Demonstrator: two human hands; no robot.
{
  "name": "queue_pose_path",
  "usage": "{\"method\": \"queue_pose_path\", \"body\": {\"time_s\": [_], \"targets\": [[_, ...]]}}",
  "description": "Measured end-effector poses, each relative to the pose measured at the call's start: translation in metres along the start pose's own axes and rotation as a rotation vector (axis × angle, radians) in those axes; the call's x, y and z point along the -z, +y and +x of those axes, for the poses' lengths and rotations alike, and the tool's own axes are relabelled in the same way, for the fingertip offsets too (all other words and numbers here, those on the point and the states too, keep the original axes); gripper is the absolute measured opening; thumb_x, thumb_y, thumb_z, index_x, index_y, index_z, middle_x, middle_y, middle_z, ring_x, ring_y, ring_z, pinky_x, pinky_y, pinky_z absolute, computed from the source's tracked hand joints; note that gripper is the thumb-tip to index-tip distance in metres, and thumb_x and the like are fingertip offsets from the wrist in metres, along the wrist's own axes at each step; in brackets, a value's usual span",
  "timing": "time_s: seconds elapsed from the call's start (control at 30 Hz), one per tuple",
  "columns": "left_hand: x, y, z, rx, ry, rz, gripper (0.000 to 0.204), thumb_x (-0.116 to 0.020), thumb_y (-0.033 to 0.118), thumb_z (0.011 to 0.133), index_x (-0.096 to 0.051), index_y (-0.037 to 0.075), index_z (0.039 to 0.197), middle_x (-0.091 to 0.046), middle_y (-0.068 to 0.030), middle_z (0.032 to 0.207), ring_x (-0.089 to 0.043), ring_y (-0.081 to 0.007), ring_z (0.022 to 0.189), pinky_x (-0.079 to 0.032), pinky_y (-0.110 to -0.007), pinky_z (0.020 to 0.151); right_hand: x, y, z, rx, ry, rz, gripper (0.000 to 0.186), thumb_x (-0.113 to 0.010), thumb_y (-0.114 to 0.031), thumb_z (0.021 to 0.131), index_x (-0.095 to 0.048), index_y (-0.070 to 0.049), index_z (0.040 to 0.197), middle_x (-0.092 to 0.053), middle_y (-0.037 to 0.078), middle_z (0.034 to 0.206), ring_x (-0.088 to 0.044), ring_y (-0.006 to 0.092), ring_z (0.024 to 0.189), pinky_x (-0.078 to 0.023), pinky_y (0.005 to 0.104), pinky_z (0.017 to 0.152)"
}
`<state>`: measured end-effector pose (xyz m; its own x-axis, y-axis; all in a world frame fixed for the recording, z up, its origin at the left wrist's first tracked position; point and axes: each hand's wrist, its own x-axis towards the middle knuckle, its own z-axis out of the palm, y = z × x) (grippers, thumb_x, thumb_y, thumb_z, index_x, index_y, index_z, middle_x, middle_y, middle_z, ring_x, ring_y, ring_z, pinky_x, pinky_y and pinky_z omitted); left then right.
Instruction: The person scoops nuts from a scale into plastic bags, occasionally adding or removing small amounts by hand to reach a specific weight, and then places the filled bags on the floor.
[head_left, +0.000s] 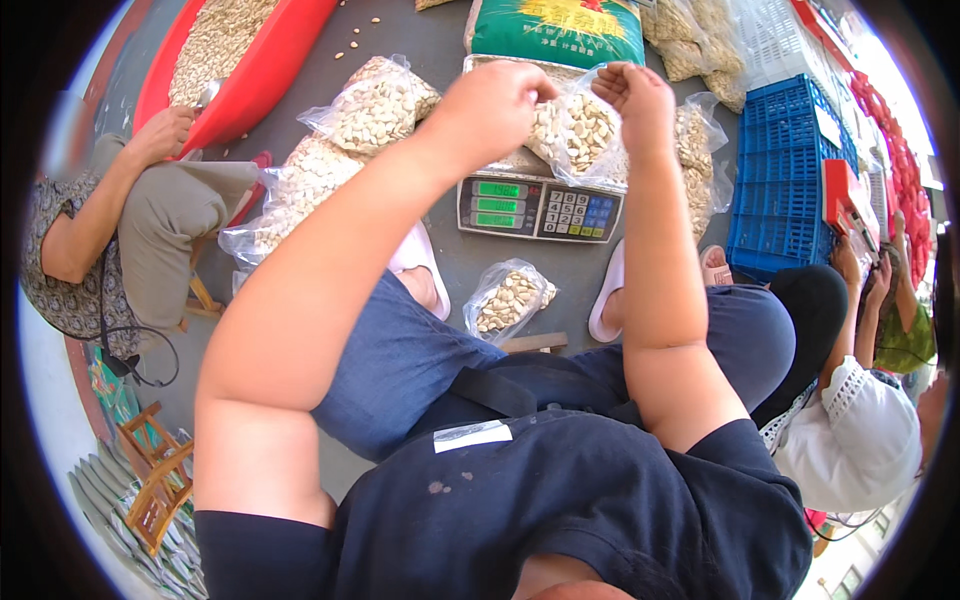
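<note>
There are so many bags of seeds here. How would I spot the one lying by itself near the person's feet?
Find the grey electronic scale with green displays on the floor. Just below it, between the person's two pale slippers, lies a small clear plastic bag of pale seeds. Unlike the other bags, it lies alone on bare grey floor, and no hand touches it.

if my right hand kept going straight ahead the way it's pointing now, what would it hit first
Probably the green sack lying past the scale. Your right hand pinches the top of the clear bag of pale seeds and points away from you toward that sack. Depth is hard to judge here.
</note>
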<state>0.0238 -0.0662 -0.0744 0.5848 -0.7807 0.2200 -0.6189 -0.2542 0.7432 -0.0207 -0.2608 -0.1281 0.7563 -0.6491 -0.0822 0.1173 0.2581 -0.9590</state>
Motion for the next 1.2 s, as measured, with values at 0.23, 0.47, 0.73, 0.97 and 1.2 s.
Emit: {"method": "queue_pose_path", "body": {"time_s": [0.23, 0.47, 0.73, 0.97, 1.2], "targets": [[-0.111, -0.021, 0.039, -0.112, -0.176, -0.126, 0.022, -0.043, -0.004, 0.064, -0.057, 0.0, 0.081, -0.057, -0.0166, 0.084, -0.052, -0.0323, 0.084, -0.041, -0.036, 0.077, 0.067, 0.133, 0.023, -0.058, -0.026, -0.843, 0.026, -0.049, -0.015, 0.073, -0.054, 0.004, 0.09, -0.056, 0.022, 0.088, -0.055, 0.0306, 0.079, -0.044, 0.0353, 0.069], [-0.189, -0.038, 0.092, 0.605, -0.181, 0.08, 0.024, -0.051, 0.01, 0.062, -0.061, 0.002, 0.082, -0.058, -0.0189, 0.086, -0.056, -0.0307, 0.079, -0.044, -0.035, 0.071, 0.079, 0.083, 0.033, -0.115, -0.072, -1.307, 0.028, -0.052, -0.011, 0.069, -0.054, 0.003, 0.092, -0.055, 0.023, 0.092, -0.052, 0.0352, 0.09, -0.042, 0.0379, 0.076], [-0.14, -0.094, 0.105, 0.606, -0.661, 0.503, 0.02, -0.053, 0.005, 0.063, -0.061, -0.001, 0.08, -0.059, -0.0187, 0.08, -0.059, -0.0276, 0.065, -0.046, -0.036, 0.051, 0.059, 0.081, 0.031, -0.02, 0.002, -1.323, 0.03, -0.055, -0.007, 0.064, -0.054, 0.001, 0.094, -0.05, 0.023, 0.097, -0.049, 0.035, 0.092, -0.041, 0.0368, 0.08], [-0.181, -0.122, 0.09, 1.021, -0.106, -0.502, 0.024, -0.042, 0.016, 0.079, -0.051, 0.006, 0.098, -0.054, -0.0126, 0.089, -0.052, -0.023, 0.074, -0.042, -0.036, 0.058, 0.027, 0.103, 0.03, -0.367, 0.081, -1.137, 0.048, -0.053, -0.031, 0.073, -0.042, -0.002, 0.109, -0.037, 0.028, 0.112, -0.04, 0.0402, 0.101, -0.034, 0.0395, 0.087], [-0.206, -0.119, 0.088, 1.016, 0.307, -1.141, 0.031, -0.032, 0.024, 0.087, -0.044, 0.003, 0.107, -0.048, -0.0155, 0.105, -0.049, -0.026, 0.09, -0.042, -0.039, 0.076, 0.026, 0.187, 0.046, -0.143, 0.387, -0.238, 0.039, -0.053, -0.033, 0.072, -0.056, 0.0, 0.093, -0.055, 0.025, 0.09, -0.05, 0.0385, 0.091, -0.037, 0.0395, 0.082]]}}
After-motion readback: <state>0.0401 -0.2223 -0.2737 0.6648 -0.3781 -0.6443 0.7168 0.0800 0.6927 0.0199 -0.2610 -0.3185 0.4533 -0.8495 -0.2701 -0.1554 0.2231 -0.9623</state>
